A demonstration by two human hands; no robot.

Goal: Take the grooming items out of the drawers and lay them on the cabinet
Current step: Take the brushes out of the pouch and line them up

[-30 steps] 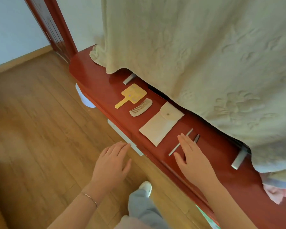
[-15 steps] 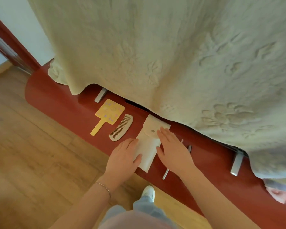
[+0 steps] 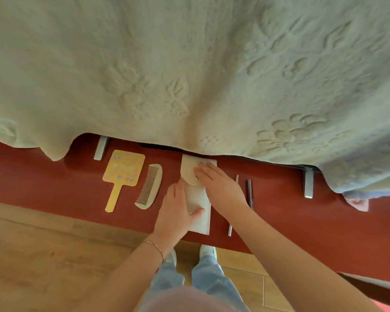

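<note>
The cream embossed cloth (image 3: 189, 70) hung over the rear of the red cabinet top (image 3: 43, 183), leaving only a front strip exposed. All visible grooming items lay on that strip, in one row.

Change since one second earlier: both hands had left the drawer front and the thin tools and had come onto the cream pouch (image 3: 199, 218). The pouch, previously diagonal, now lay with its long axis running front to back, flap end toward the cloth. This suggested the layout stage: straightening items, not retrieving them.

The left hand (image 3: 177, 210) lay flat on the pouch's left edge, fingers extended, thumb across its lower part. The right hand (image 3: 221, 188) pressed flat on the flap, fingers straight. Neither hand grasped anything.

The yellow hand mirror (image 3: 123, 174) lay left of the pouch, handle toward the front edge. The comb (image 3: 150, 186) lay between the two, roughly parallel, teeth facing left. Two thin metal tools (image 3: 249, 192) lay just right of the pouch, also front to back.
</note>
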